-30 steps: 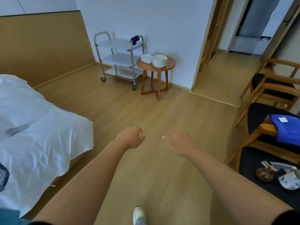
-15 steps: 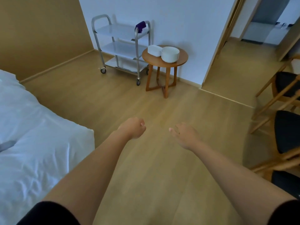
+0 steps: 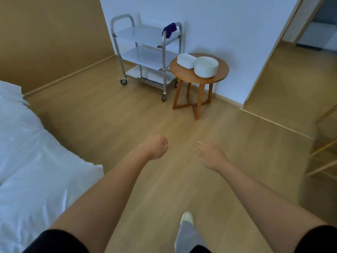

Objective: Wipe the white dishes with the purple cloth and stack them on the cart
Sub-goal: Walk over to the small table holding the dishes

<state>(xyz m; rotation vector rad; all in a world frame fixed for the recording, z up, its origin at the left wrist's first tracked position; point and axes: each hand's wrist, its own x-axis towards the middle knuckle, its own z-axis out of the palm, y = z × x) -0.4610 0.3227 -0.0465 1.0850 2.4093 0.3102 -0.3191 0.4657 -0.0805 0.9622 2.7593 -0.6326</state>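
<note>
Nearest the camera, two bare forearms reach forward over the wooden floor (image 3: 113, 114), with black sleeves at the bottom edge. Between them a foot in a pale shoe (image 3: 187, 217) steps on the boards. Left hand (image 3: 155, 147) is clenched into a fist and grasps nothing. Right hand (image 3: 209, 155) has loosely curled fingers and is likewise free of any object. Both hands hang in the air, near each other but apart.

To the left lies a bed (image 3: 32, 157) under a rumpled white sheet.

Farther off, against the white wall, stands a round wooden desk (image 3: 221, 74) on crossed legs. On it sits a stack of round white dishes (image 3: 206, 67), and touching it on the left is a white squarish dish (image 3: 185, 60). Just beside the desk, to its left, is a three-shelf metal cart (image 3: 142, 57) on wheels. A purple cloth (image 3: 170, 30) is draped over the cart's right handle at the top shelf. At the right edge, wooden chair frames (image 3: 323, 156) show partly, blurred.
</note>
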